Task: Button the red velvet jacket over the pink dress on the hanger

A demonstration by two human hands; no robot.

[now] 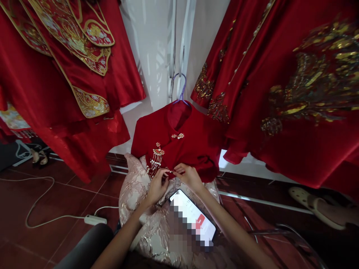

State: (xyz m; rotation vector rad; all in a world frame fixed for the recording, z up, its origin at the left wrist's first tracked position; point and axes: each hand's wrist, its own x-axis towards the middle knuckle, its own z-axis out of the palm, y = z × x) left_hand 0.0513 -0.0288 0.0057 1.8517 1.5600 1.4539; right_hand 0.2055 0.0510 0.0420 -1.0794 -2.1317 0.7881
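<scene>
A short red velvet jacket [193,145] hangs in front of me on a purple hanger [183,87], its lower edge reaching my lap. A jewelled clasp [177,136] sits below the collar, and a beaded tassel ornament [157,155] decorates the chest. At the jacket's lower front edge, my left hand [159,184] is closed, fingertips pinched at the cloth. My right hand [188,176] pinches close beside it from the right. Between the fingertips is something small and shiny, too small to make out. A lit phone [193,218] rests on the pale patterned fabric [157,235] over my lap.
Embroidered red garments [92,78] hang at left, and sequinned red garments [280,93] at right. A power strip [95,219] with a white cable lies on the tiled floor [70,198]. Someone's foot in a beige clog [314,205] is at right. Shoes [39,157] stand far left.
</scene>
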